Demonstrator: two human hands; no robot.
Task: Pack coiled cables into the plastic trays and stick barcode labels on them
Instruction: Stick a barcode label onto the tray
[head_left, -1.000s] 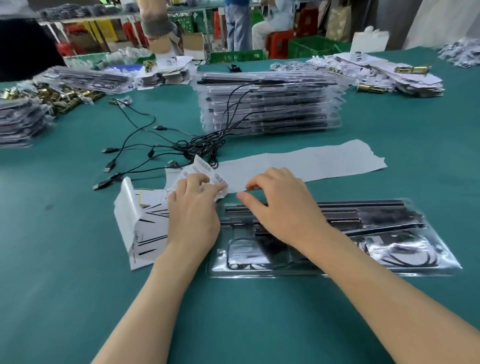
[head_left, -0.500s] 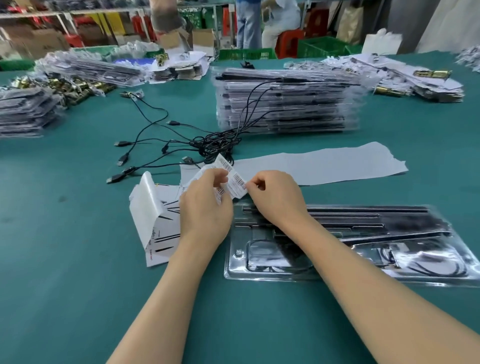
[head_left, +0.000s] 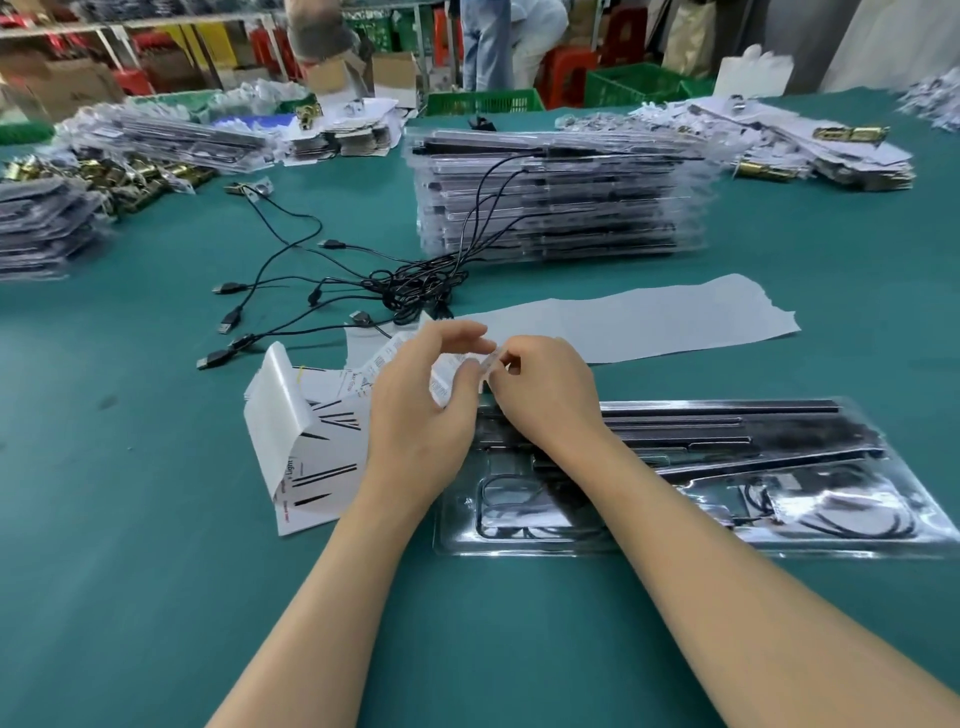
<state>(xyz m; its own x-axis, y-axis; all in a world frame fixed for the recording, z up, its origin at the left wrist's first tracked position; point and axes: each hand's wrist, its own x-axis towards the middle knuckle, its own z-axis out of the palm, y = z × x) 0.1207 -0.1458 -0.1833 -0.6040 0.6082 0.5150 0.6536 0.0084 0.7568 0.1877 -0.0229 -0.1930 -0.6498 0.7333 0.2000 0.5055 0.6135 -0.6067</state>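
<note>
Foreground: clear tray (head_left: 519, 543) on green table (head_left: 156, 571), coiled cable (head_left: 852, 519) already seated inside, no label visible on it yet. Over tray's left end: left hand (head_left: 415, 415) holds label sheet (head_left: 382, 361), upper fingers loosely spread. Right hand (head_left: 550, 400) pinches one barcode label (head_left: 488, 361), seemingly part-peeled; blur hides its edge. Middle: spent backing strip (head_left: 649, 317), loose cables (head_left: 410, 288) awaiting packing. Far: stack of filled trays (head_left: 561, 208).

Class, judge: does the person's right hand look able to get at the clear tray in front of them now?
Probably yes: the right hand sits just above the left end of the tray with nothing between. It pinches a label, though, while the left hand holds the label sheet.
</note>
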